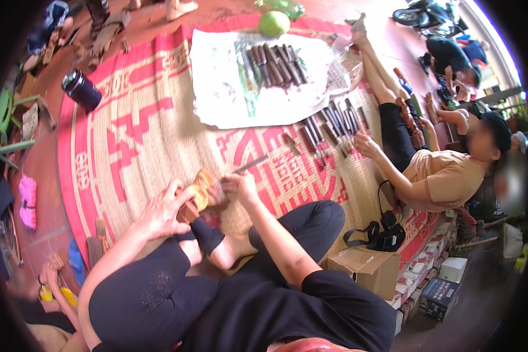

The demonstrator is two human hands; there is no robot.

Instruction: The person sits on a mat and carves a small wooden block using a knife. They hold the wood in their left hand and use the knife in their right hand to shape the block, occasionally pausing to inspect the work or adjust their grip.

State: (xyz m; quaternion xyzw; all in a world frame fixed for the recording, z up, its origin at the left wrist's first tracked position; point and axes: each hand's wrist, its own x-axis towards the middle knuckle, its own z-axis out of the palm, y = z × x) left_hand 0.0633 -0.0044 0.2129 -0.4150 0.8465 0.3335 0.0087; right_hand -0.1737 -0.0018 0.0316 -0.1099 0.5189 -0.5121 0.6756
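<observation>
I sit on a patterned mat with a carved piece of wood (204,189), yellow and brown, in front of my bent legs. My left hand (163,212) is closed around its near left side. My right hand (240,184) grips a slim dark chisel (254,163), whose free end points up and right, away from the wood. The fingers of this hand are close to the right side of the carving. Whether the chisel's other end touches the wood cannot be made out.
Several wooden-handled chisels (278,64) lie on a white sheet (217,105), with more chisels (334,123) on the mat (123,170) beside it. A person (446,176) sits at right, near a cardboard box (364,270). A dark tumbler (81,91) stands far left; a green fruit (274,24) lies behind.
</observation>
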